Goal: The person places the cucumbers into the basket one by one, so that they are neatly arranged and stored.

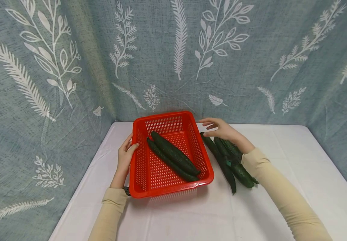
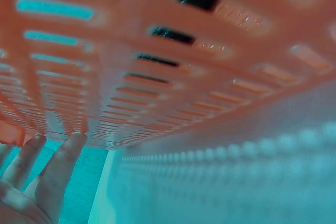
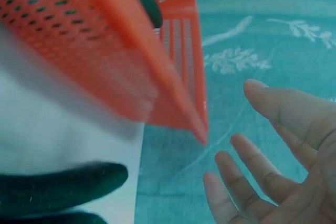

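Note:
A red plastic basket (image 1: 171, 194) with slotted walls holds two dark green cucumbers (image 1: 175, 154) lying side by side. At its left rim, my left hand (image 1: 126, 152) grips the basket, thumb at the rim; its fingertips (image 2: 76, 139) touch the basket's outside in the left wrist view. My right hand (image 1: 221, 129) is just right of the basket, fingers spread and slightly bent, holding nothing. Under and beside the right wrist, several more cucumbers (image 1: 221, 164) lie on the table, partly hidden by the hand and sleeve. The right wrist view shows one cucumber's end (image 3: 107, 177) below the basket.
A white cloth (image 1: 173, 221) covers the table. Behind and at both sides hangs a grey-green curtain (image 1: 161, 60) with white leaf prints, close to the table's back edge. Dark wrist devices (image 1: 236, 158) sit at the cuffs of the beige sleeves (image 1: 282, 194).

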Demonstrator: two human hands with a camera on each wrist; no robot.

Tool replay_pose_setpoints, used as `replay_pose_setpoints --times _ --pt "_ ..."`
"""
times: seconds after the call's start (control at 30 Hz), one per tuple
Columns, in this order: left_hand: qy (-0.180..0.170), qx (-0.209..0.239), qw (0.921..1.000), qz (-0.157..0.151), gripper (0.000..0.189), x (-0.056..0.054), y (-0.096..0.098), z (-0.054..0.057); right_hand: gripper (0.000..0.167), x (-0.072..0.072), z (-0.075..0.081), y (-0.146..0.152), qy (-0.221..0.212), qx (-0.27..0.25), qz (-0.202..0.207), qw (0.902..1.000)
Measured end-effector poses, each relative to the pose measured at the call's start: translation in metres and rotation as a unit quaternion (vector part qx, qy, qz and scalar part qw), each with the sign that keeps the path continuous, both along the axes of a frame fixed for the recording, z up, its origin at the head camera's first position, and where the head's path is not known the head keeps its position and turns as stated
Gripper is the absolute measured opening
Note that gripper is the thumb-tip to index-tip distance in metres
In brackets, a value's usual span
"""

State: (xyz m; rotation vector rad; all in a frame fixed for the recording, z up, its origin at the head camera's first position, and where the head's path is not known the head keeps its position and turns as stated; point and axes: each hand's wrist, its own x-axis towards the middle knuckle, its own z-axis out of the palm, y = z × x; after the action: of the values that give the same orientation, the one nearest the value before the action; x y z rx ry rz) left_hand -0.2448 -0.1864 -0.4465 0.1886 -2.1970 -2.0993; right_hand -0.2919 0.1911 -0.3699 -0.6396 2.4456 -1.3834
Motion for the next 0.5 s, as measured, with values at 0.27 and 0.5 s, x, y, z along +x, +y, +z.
replay_pose_setpoints --times 0.27,0.5 --pt "-0.002 0.005 1.0 -0.003 0.054 0.002 0.001 0.004 0.054 0.0 -0.01 0.023 0.002 0.014 -0.012 0.9998" --pt "0.006 0.001 1.0 0.006 0.053 -0.005 -0.002 -0.01 0.055 0.003 -0.013 0.04 0.02 0.025 -0.021 0.9993"
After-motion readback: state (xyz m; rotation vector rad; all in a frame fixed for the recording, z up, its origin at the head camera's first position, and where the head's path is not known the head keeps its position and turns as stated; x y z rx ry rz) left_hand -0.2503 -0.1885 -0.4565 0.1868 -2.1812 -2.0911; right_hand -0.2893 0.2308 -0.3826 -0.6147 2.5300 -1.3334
